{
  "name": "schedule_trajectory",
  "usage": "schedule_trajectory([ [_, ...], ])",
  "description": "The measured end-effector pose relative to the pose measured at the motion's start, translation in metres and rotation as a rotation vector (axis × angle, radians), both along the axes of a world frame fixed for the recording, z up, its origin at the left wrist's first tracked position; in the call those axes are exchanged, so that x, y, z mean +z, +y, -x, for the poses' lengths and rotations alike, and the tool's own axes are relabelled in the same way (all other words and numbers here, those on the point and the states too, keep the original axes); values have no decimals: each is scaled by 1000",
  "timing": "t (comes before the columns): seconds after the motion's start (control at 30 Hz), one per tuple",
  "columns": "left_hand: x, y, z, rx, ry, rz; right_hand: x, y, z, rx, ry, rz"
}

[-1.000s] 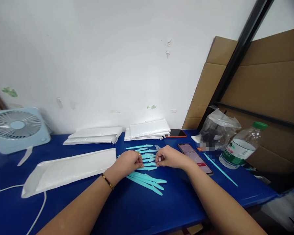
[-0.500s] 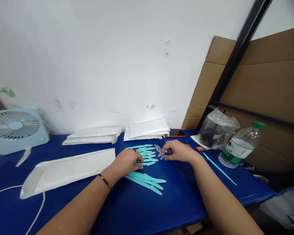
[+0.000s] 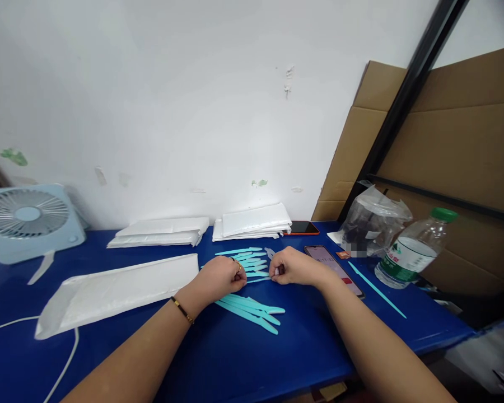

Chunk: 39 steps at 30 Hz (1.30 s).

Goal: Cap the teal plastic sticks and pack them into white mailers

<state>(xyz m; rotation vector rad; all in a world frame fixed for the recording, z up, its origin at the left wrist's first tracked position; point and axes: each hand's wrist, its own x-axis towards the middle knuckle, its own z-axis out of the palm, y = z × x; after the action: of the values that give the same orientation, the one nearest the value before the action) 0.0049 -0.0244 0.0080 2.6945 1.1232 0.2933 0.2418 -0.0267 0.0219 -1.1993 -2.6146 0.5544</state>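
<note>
Several slim turquoise sticks (image 3: pixel 252 260) lie side by side on the blue table (image 3: pixel 235 364). My left hand (image 3: pixel 227 275) is closed on one turquoise stick, whose tip points right. At that tip, the fingers of my right hand (image 3: pixel 288 266) are pinched together; what they hold is mostly hidden, with a pale bit showing. Small clear pieces (image 3: pixel 270 253) lie just behind my right fingers. Nearer to me, another group of turquoise sticks (image 3: pixel 252 310) is fanned out. A single turquoise stick (image 3: pixel 378 290) rests at the right.
White padded envelopes (image 3: pixel 252 222) are stacked at the wall, with more (image 3: pixel 159 230) to their left and a long one (image 3: pixel 121 291) by my left arm. A fan (image 3: pixel 27 221) is far left. Phones (image 3: pixel 304 228) (image 3: pixel 334 270), a plastic bag (image 3: pixel 372 218) and a bottle (image 3: pixel 415 249) are right.
My right hand has moved left and toward me, to the tip of the held stick, and its fingers have closed. More of the phone beside it shows. My left hand has lifted the stick slightly.
</note>
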Motion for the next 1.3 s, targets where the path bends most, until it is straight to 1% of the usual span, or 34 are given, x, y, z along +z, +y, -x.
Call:
schedule_trajectory([
  [0.17, -2, 2, -1, -28, -6, 33, -3, -2, 13, 62, 7, -54],
  [0.3, -3, 2, -2, -18, 3, 44, -5, -2, 17, 76, 48, -36],
  [0.37, -4, 2, -1, 31, -23, -3, -3, 0, 11, 31, 83, -51],
  [0.47, -9, 2, 0, 136, -55, -81, 4, 7, -5, -168, 122, -181],
  [0.53, -15, 4, 2, 169, -6, -41, 6, 11, -16, -284, 102, -246],
  [0.6, -22, 6, 3, 158, 54, 30, 6, 15, -23, -291, 49, -236],
  [0.67, -28, 8, 5, 136, 81, 69, 3, 16, -24, -232, -6, -196],
  [0.73, -29, 9, 6, 128, 84, 76, -2, 17, -21, -193, -51, -168],
  [0.8, -26, 9, 6, 141, 69, 72, -6, 17, -19, -199, -88, -158],
  [0.9, -13, 5, 7, 156, -17, 54, -9, 17, -17, -246, -133, -137],
  [0.97, -2, 1, 7, 98, -77, 85, -9, 16, -17, -273, -146, -119],
  [1.07, 10, -6, 9, -51, -72, 220, -8, 15, -18, -271, -110, -102],
  [1.13, 13, -10, 10, -88, -40, 290, -7, 14, -18, -232, -74, -102],
  [1.2, 13, -11, 10, -74, -25, 321, -7, 13, -18, -211, -58, -69],
  [1.3, 12, -10, 8, -44, -34, 322, -9, 14, -19, -247, -21, 67],
])
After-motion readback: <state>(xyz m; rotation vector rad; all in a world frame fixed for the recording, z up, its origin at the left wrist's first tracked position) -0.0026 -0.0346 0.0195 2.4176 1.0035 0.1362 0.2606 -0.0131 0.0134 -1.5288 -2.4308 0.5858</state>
